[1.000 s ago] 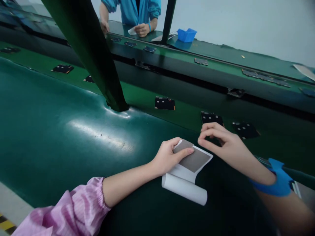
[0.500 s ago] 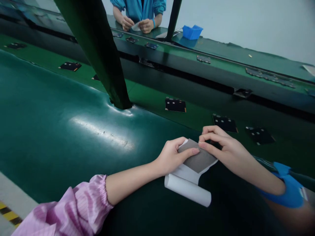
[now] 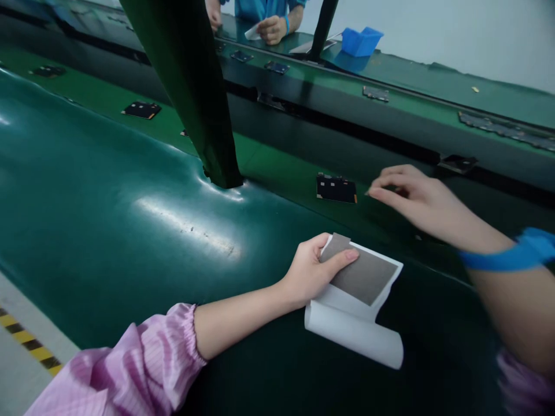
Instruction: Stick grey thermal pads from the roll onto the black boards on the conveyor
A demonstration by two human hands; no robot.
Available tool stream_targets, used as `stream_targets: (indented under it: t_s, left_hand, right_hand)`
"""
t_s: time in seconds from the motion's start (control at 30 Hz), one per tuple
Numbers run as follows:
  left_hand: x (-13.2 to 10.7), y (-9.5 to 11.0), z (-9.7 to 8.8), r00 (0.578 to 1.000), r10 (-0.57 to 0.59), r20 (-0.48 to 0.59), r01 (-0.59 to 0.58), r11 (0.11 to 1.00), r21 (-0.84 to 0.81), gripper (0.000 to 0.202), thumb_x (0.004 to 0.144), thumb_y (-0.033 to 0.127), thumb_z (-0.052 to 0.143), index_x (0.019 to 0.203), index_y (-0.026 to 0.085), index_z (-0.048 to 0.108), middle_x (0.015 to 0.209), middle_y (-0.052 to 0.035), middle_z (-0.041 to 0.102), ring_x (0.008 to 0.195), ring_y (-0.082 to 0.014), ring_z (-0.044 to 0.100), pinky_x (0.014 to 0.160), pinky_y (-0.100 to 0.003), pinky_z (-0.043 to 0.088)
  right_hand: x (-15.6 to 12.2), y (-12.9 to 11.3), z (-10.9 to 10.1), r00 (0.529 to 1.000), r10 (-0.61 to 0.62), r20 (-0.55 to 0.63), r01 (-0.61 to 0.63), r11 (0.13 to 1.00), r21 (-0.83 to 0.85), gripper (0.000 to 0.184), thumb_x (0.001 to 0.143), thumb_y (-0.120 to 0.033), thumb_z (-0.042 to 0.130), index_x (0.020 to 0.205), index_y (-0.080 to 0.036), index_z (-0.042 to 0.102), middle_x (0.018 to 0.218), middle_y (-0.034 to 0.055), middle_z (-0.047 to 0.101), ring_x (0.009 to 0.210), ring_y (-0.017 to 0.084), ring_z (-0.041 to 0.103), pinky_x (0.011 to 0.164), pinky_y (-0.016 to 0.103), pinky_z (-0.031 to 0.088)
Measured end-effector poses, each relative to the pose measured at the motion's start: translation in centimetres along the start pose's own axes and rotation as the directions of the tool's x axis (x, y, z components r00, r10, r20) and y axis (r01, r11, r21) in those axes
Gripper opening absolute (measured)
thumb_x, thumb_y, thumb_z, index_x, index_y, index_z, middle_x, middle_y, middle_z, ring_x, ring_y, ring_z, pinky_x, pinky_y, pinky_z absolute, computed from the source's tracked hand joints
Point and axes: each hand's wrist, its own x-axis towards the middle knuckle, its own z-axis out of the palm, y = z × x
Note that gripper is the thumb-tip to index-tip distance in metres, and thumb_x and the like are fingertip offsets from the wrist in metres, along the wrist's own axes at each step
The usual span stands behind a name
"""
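Observation:
My left hand (image 3: 312,271) is closed round the edge of a white backing sheet, its thumb pressing on a grey rectangular sticker (image 3: 368,276) that lies on the sheet. The lower part of the backing sheet (image 3: 353,337) curls into a roll below the hand. Up and to the right, over the green belt, my right hand (image 3: 411,193) has its fingertips pinched together. A tiny speck shows at those fingertips, too small to name. Just left of them, a flat black circuit board (image 3: 336,189) rests on the belt, apart from the hand.
A dark green post (image 3: 191,98) rises from the bench left of centre. More black boards (image 3: 141,110) lie along the belt. Across the line, a co-worker's hand (image 3: 272,29) holds a white piece near a blue bin (image 3: 361,41). The green mat (image 3: 87,219) spreads to the left.
My right hand has left the sheet and moved up and right over the belt. The grey sticker is now less covered. My left hand keeps its hold. The view has shifted a little.

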Motion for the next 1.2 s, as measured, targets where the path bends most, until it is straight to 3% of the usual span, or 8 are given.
stream_targets:
  t_s: [0.07,0.23,0.57,0.77,0.93,1.0,1.1,1.2]
  left_hand:
    - [-0.1,0.0,0.0,1.0,0.006,0.014,-0.006,1.0,0.017,0.026,0.078,0.035,0.069,0.077,0.013,0.055,0.071,0.0,0.052,0.066,-0.0101,0.048,0.061,-0.022,0.038]
    - [-0.2,-0.1,0.0,1.0,0.004,0.021,-0.005,0.999,0.035,0.023,0.08,0.033,0.068,0.078,0.013,0.056,0.073,-0.0002,0.053,0.068,-0.0103,0.05,0.061,-0.022,0.038]
    - [-0.2,0.0,0.0,0.999,0.006,0.038,-0.011,0.993,0.117,0.022,0.081,0.033,0.067,0.078,0.013,0.058,0.073,0.0001,0.053,0.068,-0.0107,0.05,0.061,-0.022,0.039]
    - [-0.2,0.0,0.0,0.999,0.007,0.035,-0.011,0.993,0.116,0.022,0.081,0.033,0.067,0.078,0.013,0.057,0.073,0.0,0.053,0.068,-0.0106,0.05,0.061,-0.021,0.038]
    - [-0.4,-0.1,0.1,1.0,0.013,0.014,-0.015,0.987,0.159,0.026,0.079,0.036,0.068,0.075,0.013,0.055,0.07,0.0007,0.051,0.064,-0.0095,0.047,0.059,-0.02,0.036]
    - [-0.3,-0.2,0.1,1.0,0.016,0.001,-0.016,0.984,0.176,0.029,0.079,0.039,0.068,0.075,0.013,0.055,0.069,0.0007,0.052,0.064,-0.0094,0.047,0.058,-0.019,0.036]
    - [-0.2,-0.2,0.0,1.0,0.025,0.005,-0.026,0.977,0.21,0.033,0.077,0.043,0.069,0.076,0.013,0.055,0.069,0.0005,0.053,0.063,-0.0093,0.047,0.058,-0.019,0.036]
    - [-0.1,-0.2,-0.1,0.999,0.047,-0.005,-0.044,0.967,0.251,0.038,0.075,0.047,0.071,0.075,0.012,0.056,0.067,0.001,0.052,0.062,-0.009,0.046,0.057,-0.018,0.036]
  right_hand:
    - [2.7,2.5,0.4,0.991,-0.019,0.135,0.015,1.0,0.023,0.05,0.077,-0.069,0.055,0.074,-0.021,0.065,0.095,0.0107,0.057,0.088,0.031,0.054,0.08,0.044,0.044]
    - [6.3,5.9,0.9,0.939,0.236,0.248,-0.226,0.972,-0.07,0.013,0.09,-0.028,0.062,0.083,-0.017,0.066,0.097,0.0064,0.063,0.094,0.026,0.056,0.084,0.035,0.041]
    - [5.8,8.4,0.4,0.914,0.135,0.383,-0.094,0.988,-0.123,0.035,0.088,-0.043,0.052,0.091,-0.012,0.068,0.116,0.0142,0.055,0.104,0.031,0.051,0.089,0.038,0.041]
    - [5.6,11.2,1.2,0.947,0.085,0.311,-0.041,0.989,-0.145,0.043,0.075,-0.059,0.052,0.081,-0.019,0.065,0.105,0.0123,0.056,0.098,0.033,0.052,0.088,0.045,0.043]
    - [3.0,10.5,1.0,0.975,0.221,-0.02,-0.222,0.975,-0.03,0.047,0.071,-0.051,0.061,0.103,-0.016,0.056,0.101,0.0112,0.058,0.081,0.028,0.057,0.075,0.04,0.049]
    - [0.4,9.8,-0.4,0.912,0.375,-0.167,-0.386,0.921,-0.042,0.038,0.082,-0.045,0.055,0.107,-0.017,0.056,0.107,0.0114,0.058,0.094,0.028,0.057,0.085,0.039,0.047]
    - [-5.0,9.7,-3.0,0.704,0.638,-0.313,-0.688,0.722,-0.074,0.038,0.09,-0.043,0.049,0.106,-0.01,0.058,0.112,0.0216,0.055,0.107,0.037,0.051,0.094,0.046,0.042]
    - [-10.0,10.9,-4.4,0.526,0.784,-0.33,-0.836,0.547,-0.034,0.057,0.083,-0.051,0.062,0.107,0.0,0.057,0.116,0.0369,0.045,0.107,0.051,0.046,0.088,0.06,0.041]
